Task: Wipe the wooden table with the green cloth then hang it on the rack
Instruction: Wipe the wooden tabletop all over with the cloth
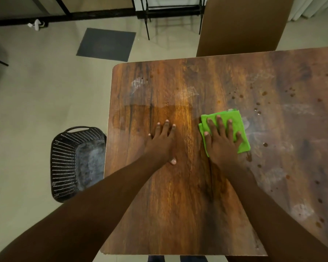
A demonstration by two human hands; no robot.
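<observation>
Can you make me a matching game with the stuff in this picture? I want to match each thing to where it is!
Things:
1. green cloth
2. left hand
3. black basket
4. dark mat

Places:
A. on the floor beside the table's left edge
B. flat on the bare wooden table
C. under the right hand
D. on the floor beyond the table's far left corner

Pairs: 1-C, 2-B, 3-A, 4-D
</observation>
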